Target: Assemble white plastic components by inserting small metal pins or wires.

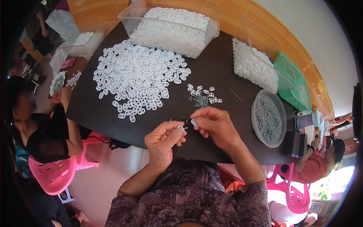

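Thumb presses against fingers in my left hand [162, 140], pinching a small white piece [180, 128] with something thin and grey jutting from it. Just beside it, my right hand [214, 123] pinches a white oval [194, 123] between thumb and forefinger; the two pieces stay apart, above the near part of the dark table [217, 60]. Past my fingertips lies a small heap of grey pins [200, 101], white blocks [211, 94] along its far side. To the right are a thin stick [236, 95] and a round dish [267, 93] full of pins; to the left spreads a broad pile of ovals [138, 75]. Farther off stand two clear bins [131, 24] of white pieces, a green basket [292, 94] beside the right one.
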{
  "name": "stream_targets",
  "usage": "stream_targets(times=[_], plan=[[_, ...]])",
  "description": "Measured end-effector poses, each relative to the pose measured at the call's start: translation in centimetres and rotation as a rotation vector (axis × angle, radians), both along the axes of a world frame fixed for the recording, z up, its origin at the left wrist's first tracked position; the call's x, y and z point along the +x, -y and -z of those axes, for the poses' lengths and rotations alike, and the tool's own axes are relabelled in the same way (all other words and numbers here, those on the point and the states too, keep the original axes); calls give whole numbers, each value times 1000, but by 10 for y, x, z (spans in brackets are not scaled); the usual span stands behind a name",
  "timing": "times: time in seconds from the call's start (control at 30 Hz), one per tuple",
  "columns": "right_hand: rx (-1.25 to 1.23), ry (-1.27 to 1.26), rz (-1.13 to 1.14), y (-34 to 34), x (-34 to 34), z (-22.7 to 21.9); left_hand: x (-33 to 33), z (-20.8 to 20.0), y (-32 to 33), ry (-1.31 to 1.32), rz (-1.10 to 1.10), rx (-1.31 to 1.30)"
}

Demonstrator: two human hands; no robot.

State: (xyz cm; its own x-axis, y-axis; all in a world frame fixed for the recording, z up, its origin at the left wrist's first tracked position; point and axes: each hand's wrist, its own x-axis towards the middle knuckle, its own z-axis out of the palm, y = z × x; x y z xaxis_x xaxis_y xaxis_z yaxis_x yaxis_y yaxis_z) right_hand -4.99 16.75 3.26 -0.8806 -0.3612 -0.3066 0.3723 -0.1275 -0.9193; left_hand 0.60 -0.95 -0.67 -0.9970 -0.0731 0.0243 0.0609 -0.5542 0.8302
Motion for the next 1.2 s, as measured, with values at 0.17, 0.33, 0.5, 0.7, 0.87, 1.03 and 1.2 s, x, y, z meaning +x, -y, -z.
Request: stream_targets(times=[0.17,0.33,0.5,0.7,0.87,1.03,1.2], plan=[[-47,37,-14,11,11,0,-4,-6,-8,-13,-37,19],[-65,-96,-13,16,18,0,-5,-8,-6,15,-34,57],[-1,-205,13,15,17,8,-3,-10,-5,34,-1,60],[39,-194,35,15,15,3,-1,-7,-3,49,-37,-39],[63,-199,32,13,15,3,1,-10,-5,57,-59,-112],[111,-257,53,14,15,7,2,-9,-5,64,-86,-144],[163,-313,95,18,20,6,2,-9,-7,95,-102,-159]])
